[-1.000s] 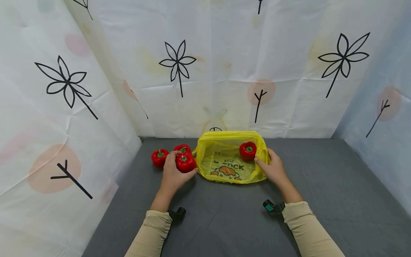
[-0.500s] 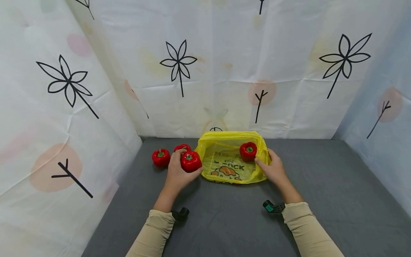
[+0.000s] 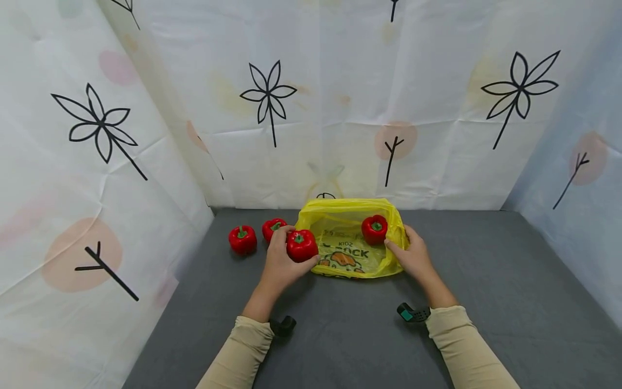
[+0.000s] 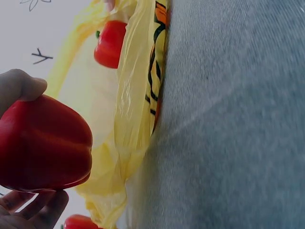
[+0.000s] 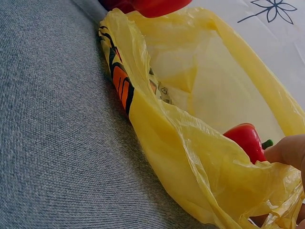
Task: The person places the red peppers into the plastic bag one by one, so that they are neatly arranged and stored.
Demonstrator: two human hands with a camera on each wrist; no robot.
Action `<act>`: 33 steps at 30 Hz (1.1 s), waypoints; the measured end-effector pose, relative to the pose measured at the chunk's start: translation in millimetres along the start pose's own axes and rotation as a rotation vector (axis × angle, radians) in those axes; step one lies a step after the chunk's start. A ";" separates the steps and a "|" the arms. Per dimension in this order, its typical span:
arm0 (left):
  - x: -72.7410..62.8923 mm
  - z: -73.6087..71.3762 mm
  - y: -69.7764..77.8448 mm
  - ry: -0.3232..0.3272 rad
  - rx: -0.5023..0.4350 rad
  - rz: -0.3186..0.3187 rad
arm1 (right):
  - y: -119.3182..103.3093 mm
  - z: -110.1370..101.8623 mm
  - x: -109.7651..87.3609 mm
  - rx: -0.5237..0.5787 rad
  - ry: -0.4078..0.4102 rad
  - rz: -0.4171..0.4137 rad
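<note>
My left hand grips a red bell pepper between thumb and fingers, at the left side of the yellow plastic bag's mouth. The bag lies on the table with its mouth spread wide, and printed figures show on it. A second bell pepper is inside at the right. My right hand pinches the bag's right rim, thumb close to that pepper; in the right wrist view the thin plastic bunches at the fingers. In the left wrist view the held pepper hangs beside the mouth.
Two more red bell peppers stand left of the bag: one farther out, another partly behind my left hand. Grey cloth covers the table. A white printed curtain rises behind and along the sides.
My left hand has carried its bell pepper rightward, from beside the other peppers to the bag's left rim, overlapping the mouth. The right hand and the bag have hardly moved.
</note>
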State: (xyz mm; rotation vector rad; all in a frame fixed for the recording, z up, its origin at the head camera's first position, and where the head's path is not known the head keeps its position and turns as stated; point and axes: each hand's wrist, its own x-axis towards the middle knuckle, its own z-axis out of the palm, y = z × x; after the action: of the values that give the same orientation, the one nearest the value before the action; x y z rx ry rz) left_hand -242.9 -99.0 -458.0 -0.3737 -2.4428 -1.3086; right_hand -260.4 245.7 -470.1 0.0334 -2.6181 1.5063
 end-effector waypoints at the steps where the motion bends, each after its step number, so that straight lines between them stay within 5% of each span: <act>1: 0.2 1.6 0.8 -0.003 -0.004 0.002 | 0.2 -0.1 -0.1 -0.001 0.000 -0.002; 33: 15.4 48.5 14.8 -0.175 -0.056 -0.013 | 0.6 0.4 -0.9 0.010 0.001 -0.006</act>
State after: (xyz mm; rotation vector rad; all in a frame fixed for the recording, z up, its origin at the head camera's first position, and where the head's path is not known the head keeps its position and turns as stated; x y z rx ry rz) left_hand -259.5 -49.4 -465.5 -0.5074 -2.5576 -1.4064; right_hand -259.6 245.6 -471.0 0.0410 -2.6078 1.5166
